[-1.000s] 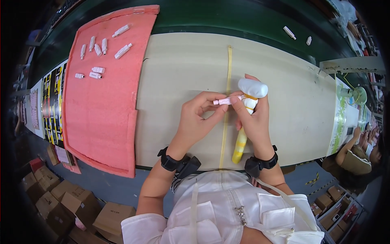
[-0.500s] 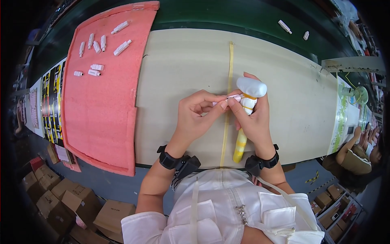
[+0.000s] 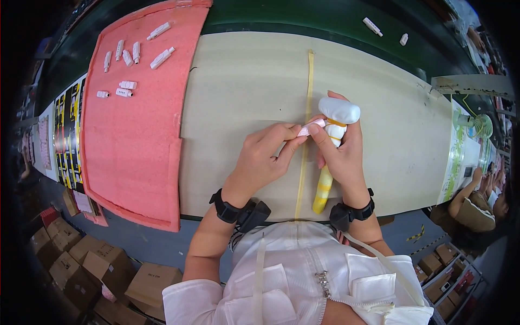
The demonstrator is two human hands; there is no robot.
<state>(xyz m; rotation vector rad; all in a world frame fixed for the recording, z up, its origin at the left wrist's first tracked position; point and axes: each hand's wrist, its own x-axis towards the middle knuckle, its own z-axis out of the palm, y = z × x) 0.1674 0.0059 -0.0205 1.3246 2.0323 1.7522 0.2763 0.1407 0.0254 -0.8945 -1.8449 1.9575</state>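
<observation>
Between my two hands is a small pale pink plastic piece (image 3: 310,129), slanting up to the right. The fingertips of my left hand (image 3: 260,154) pinch its lower left end. The thumb of my right hand (image 3: 345,160) presses on its other half. That same right hand also grips a mallet (image 3: 339,111), with a rounded white wrapped head and a handle bound in white and yellow tape. The mallet's handle points down toward my body. Several similar pink pieces (image 3: 162,58) lie scattered on the pink foam mat (image 3: 132,157) at the left.
A beige work surface (image 3: 233,81) spans the bench, with a yellow tape strip (image 3: 310,81) across it. Beyond runs a dark green surface (image 3: 281,20), bearing two small pieces (image 3: 372,26). Cardboard boxes (image 3: 154,284) stand on the floor at lower left. Another person (image 3: 473,214) sits far right.
The pink piece has tilted and more of it shows between my fingers. Both hands and the mallet have shifted slightly, the right hand and mallet a little to the right.
</observation>
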